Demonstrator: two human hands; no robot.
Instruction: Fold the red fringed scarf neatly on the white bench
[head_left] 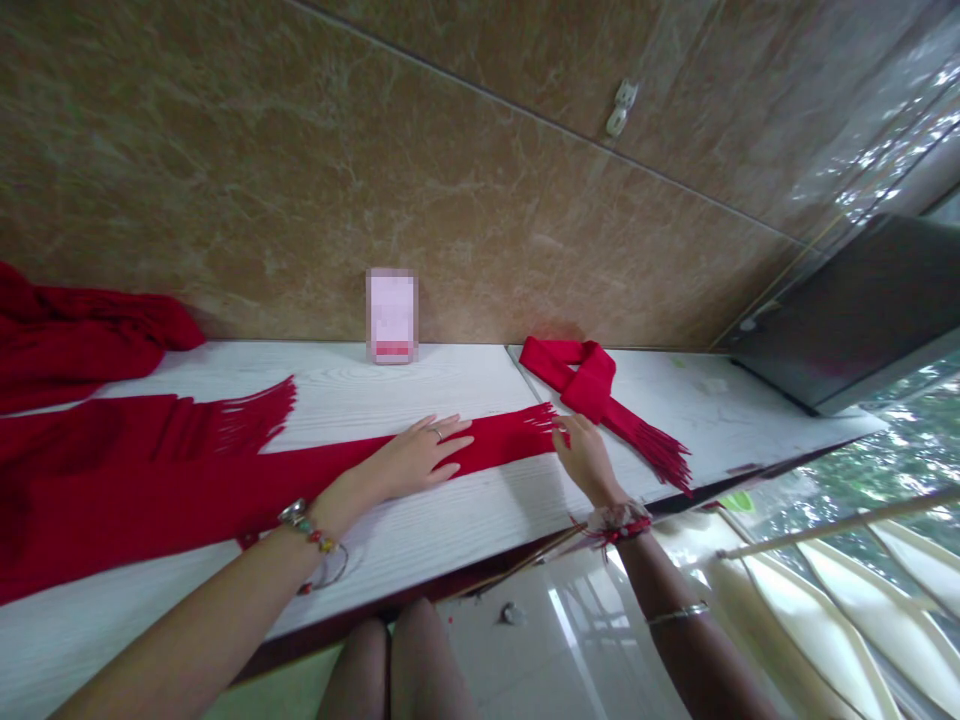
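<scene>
A long red scarf (315,480) lies stretched across the white tabletop, its fringed end pointing right. My left hand (424,455) rests flat on it with the fingers spread. At the fringe, my right hand (586,455) has its fingers bent and closed on the strands at the scarf's tip. Just beyond that hand is a second red scarf (589,385), folded over into a loop, with its fringe trailing to the right. More red fringed fabric (187,425) lies behind the long scarf on the left.
A heap of red cloth (82,335) sits at the far left. A blurred pink-and-white card or box (392,315) stands against the brown marbled wall (300,180). At the right end of the white table (450,545) is a dark grey box-shaped object (847,310). Pale chairs (802,610) are below right.
</scene>
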